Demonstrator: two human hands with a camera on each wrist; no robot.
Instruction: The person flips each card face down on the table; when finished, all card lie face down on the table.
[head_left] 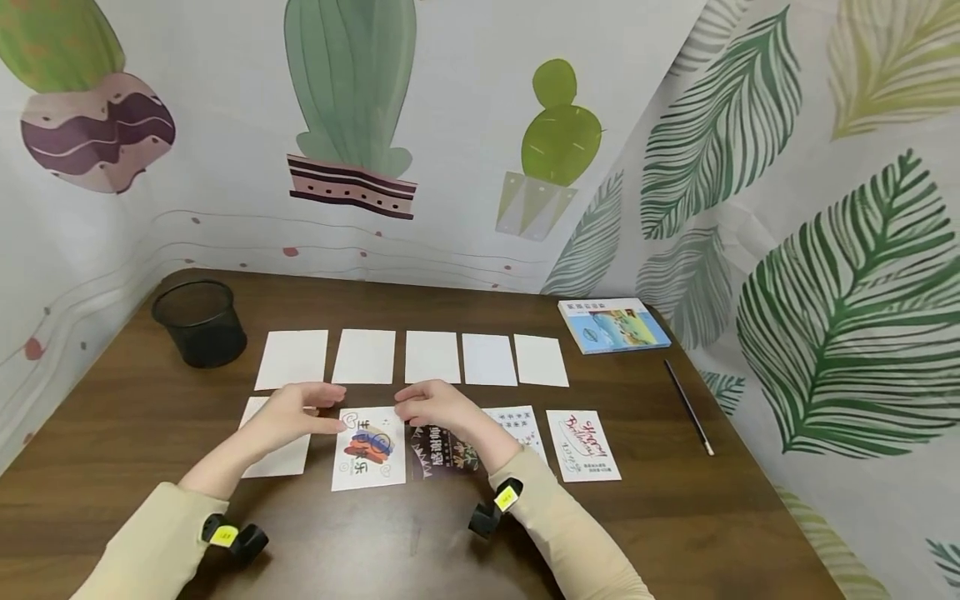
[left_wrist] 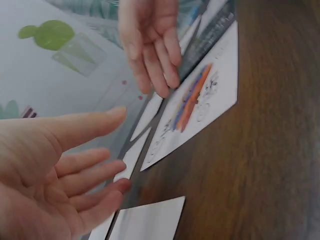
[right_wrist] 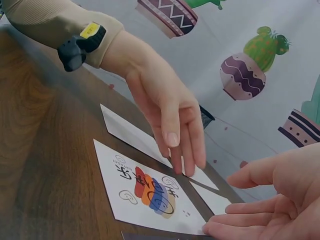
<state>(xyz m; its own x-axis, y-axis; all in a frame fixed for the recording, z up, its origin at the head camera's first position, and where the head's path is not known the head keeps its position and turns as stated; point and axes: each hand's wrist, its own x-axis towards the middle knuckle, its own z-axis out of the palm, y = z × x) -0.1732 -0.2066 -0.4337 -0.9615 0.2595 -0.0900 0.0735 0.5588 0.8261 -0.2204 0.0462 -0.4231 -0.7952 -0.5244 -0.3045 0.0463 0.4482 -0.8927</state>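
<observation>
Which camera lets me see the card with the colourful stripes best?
The right wrist view, because the striped card looks biggest and clearest there. The head view shows it nearly whole but smaller. The left wrist view shows it blurry and steeply slanted.

A gap opens between the left hand [head_left: 302, 412] and the right hand [head_left: 433, 406], over the colourful card [head_left: 368, 450]. The right arm [head_left: 492, 442] blocks part of the space above the dark card [head_left: 441, 457]. Bare table [head_left: 652, 433] leaves a lane between the birthday card [head_left: 584, 446] and the pencil [head_left: 688, 407]. Behind, a cup [head_left: 206, 333] stands left, a book [head_left: 615, 325] lies right.
</observation>
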